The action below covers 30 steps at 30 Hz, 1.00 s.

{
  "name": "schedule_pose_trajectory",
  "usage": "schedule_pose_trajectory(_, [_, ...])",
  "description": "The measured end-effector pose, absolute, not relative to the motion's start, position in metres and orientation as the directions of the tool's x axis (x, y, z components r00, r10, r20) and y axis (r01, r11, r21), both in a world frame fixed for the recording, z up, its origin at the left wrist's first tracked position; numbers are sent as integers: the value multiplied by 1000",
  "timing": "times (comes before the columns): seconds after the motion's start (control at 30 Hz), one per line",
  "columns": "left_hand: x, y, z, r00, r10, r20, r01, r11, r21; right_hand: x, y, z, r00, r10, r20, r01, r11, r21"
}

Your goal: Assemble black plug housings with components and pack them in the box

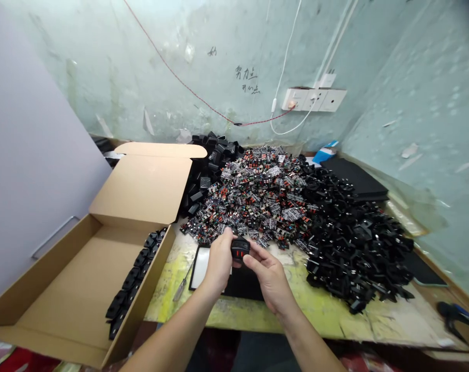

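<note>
Fingers of left hand [220, 261] and right hand [272, 276] closed on black plastic casing [240, 248] with two red slots, held above yellow-stained table [253, 314], inward from its front edge. Beneath, flat black sheet [244, 285], partly hidden. Left of it, slim screwdriver [179, 290]. Toward the table's back edge, heap of small circuit boards [257, 194]; toward its right edge, heap of glossy black plastic pieces [352, 237]. At the left edge, open brown cardboard box [75, 279].
</note>
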State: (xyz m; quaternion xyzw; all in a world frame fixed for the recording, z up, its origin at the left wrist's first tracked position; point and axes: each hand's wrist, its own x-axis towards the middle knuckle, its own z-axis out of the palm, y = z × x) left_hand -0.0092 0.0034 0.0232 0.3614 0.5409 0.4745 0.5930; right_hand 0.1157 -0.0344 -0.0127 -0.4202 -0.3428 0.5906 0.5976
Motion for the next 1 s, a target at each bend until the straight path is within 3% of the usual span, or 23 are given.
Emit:
schedule_pose_trajectory(0.43, [-14, 21, 7, -95, 973, -211, 40, 215, 976, 107, -38, -20, 72, 982, -172, -464, -120, -878])
schedule_pose_trajectory(0.7, [-14, 15, 7, -85, 986, 141, 284, -112, 952, 106, -36, -29, 101, 993, -56, -382, -13, -924])
schedule_pose_trajectory(0.87, [-24, 6, 15, 22, 989, 144, 130, -146, 981, 112, -39, -32, 110, 979, 174, -199, 194, -961])
schedule_pose_trajectory(1.0, [-36, 1, 19, 88, 996, 15, -69, -9, 998, 119, -42, -29, 84, 932, 352, 31, 350, -936])
